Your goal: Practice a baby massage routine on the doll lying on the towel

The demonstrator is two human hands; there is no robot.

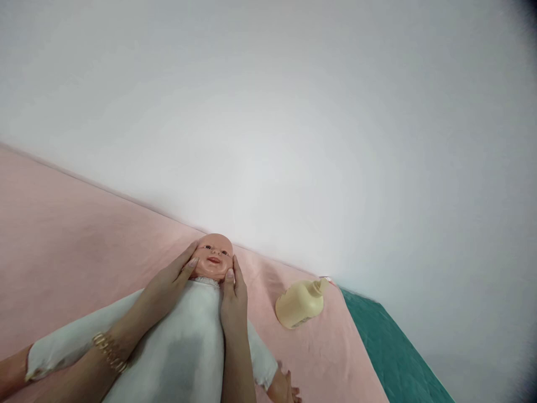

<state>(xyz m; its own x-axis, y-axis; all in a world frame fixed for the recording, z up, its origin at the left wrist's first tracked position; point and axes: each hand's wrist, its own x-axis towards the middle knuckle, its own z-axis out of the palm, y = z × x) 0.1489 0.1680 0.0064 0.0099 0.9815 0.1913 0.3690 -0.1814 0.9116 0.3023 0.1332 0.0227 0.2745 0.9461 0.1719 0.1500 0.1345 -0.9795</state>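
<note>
At the middle of the head view's lower half, the doll (213, 261) lies on its back upon the pink sheet (84, 235), its long axis running from 1 o'clock at the head towards 7 o'clock. The left grip (163, 285) and the right grip (234, 299) are clamped on the head's two sides; it lies at 2 o'clock from the left one, at 11 from the right. The bottle (296, 305) is at 3 o'clock from the right grip, the nearer one, and apart from it.
</note>
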